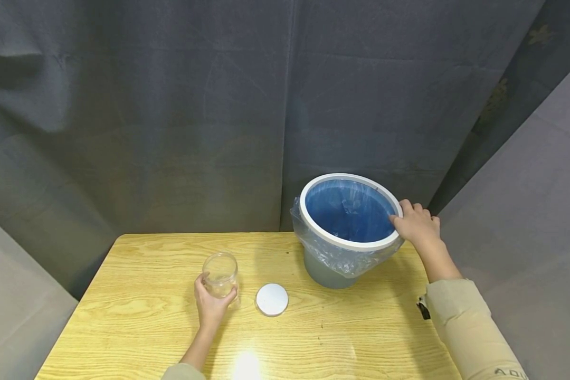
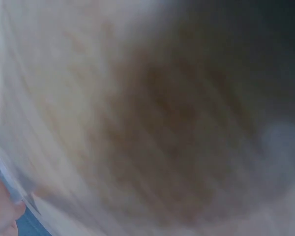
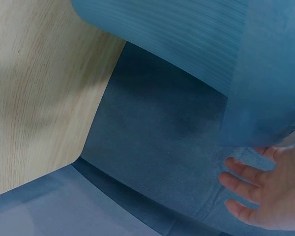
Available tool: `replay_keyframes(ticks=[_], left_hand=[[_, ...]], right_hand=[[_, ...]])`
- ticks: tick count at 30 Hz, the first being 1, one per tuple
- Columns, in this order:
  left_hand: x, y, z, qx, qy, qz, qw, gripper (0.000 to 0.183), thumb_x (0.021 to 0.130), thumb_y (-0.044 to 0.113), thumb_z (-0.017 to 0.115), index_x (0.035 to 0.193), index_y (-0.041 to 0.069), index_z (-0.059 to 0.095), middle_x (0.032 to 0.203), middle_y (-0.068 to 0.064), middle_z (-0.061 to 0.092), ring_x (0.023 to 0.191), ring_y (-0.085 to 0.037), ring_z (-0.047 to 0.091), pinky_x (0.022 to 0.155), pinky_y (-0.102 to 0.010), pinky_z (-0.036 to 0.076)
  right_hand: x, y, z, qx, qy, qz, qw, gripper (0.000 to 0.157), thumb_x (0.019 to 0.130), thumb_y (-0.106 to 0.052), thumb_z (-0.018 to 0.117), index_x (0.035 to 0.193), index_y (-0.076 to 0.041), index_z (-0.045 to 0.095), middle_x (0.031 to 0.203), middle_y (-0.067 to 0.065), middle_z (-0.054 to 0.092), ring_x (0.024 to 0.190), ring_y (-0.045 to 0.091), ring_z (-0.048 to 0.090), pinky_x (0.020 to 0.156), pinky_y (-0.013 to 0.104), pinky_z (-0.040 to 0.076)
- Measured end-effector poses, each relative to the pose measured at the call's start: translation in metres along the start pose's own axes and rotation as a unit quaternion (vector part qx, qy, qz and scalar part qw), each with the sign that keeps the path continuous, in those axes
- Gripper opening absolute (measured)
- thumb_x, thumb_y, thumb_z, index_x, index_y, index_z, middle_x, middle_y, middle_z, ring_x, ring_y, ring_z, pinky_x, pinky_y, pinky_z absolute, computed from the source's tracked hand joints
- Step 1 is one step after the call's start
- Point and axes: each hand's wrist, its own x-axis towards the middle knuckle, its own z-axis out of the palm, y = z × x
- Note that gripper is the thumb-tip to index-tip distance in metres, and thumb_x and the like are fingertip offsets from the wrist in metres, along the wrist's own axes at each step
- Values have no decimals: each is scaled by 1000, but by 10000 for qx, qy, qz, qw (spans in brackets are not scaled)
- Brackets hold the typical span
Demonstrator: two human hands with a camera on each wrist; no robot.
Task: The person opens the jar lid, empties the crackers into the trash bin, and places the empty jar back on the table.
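Note:
Toward the left of the table in the head view, my left hand (image 1: pixel 212 303) grips a clear, wide-mouthed jar (image 1: pixel 220 269), thumb and fingers on opposite sides. The jar's mouth faces up, without a lid. To its right lies a round white lid (image 1: pixel 272 300). My right hand (image 1: pixel 417 224) holds the white rim (image 1: pixel 344 244) of a trash bin (image 1: pixel 330 272) at its right side, thumb over the edge. In the right wrist view the other fingers (image 3: pixel 243 189) spread loosely outside the bin. The left wrist view is mostly blurred, with a bit of hand (image 2: pixel 2 209) at its lower left.
A clear plastic bag (image 1: pixel 337 258) lines the bin and hangs over its rim. The bin stands at the back right of the wood-grain table (image 1: pixel 138 295). Dark grey cloth (image 1: pixel 180 132) hangs behind the table's back edge, with lighter panels at both sides.

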Motion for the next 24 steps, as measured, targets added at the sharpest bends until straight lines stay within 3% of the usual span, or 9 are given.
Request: replay_keyframes(ticks=[12, 19, 24], left_hand=[[-1, -4, -1, -242, -66, 126, 9996, 87, 61, 15, 84, 128, 1, 31, 124, -26, 39, 115, -41, 39, 96, -63, 35], [-3, 0, -2, -117, 39, 90, 9999, 87, 60, 16, 85, 126, 1, 32, 123, -24, 40, 114, -41, 40, 96, -63, 36], [-3, 3, -4, -94, -69, -36, 9999, 91, 60, 19, 85, 128, 0, 28, 126, -27, 37, 117, -42, 37, 98, -63, 33]], right_hand=[[1, 2, 1, 10, -6, -25, 10000, 56, 92, -34, 44, 133, 3, 30, 124, 34, 34, 110, 51, 31, 89, 71, 21], [2, 3, 2, 37, -27, -14, 10000, 57, 93, -34, 44, 133, 2, 29, 125, 34, 33, 111, 51, 31, 89, 71, 21], [1, 2, 2, 43, -27, 5, 10000, 57, 93, -34, 43, 134, 3, 29, 126, 34, 33, 111, 51, 31, 89, 71, 21]])
